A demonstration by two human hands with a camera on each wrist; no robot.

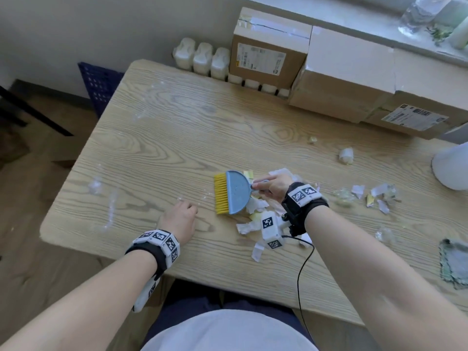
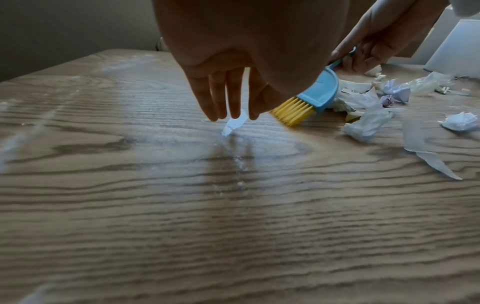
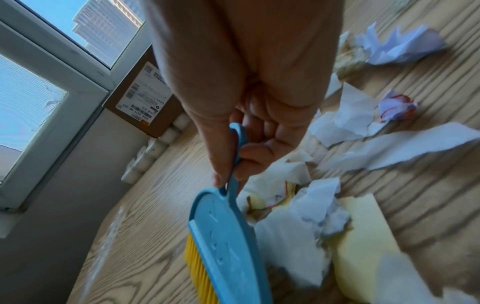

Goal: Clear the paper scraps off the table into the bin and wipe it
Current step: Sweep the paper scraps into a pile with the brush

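Note:
Torn paper scraps (image 1: 253, 224) lie heaped on the wooden table (image 1: 177, 127), with more scraps (image 1: 379, 196) to the right. My right hand (image 1: 272, 184) grips the handle of a blue brush (image 1: 234, 192) with yellow bristles, which rest on the table at the heap's left edge. The right wrist view shows the brush (image 3: 228, 236) against white and yellow scraps (image 3: 293, 236). My left hand (image 1: 181, 216) is left of the brush, fingers pointing down. In the left wrist view my left hand (image 2: 233, 118) pinches a small white scrap (image 2: 232, 126) whose lower end touches the table.
A grey-green cloth (image 1: 453, 264) lies at the table's right front. A white container (image 1: 453, 168) stands at the right edge. Cardboard boxes (image 1: 354, 79) and white bottles (image 1: 202, 58) line the back. A blue crate (image 1: 98, 89) sits on the floor, left. White smears (image 1: 96, 186) mark the table.

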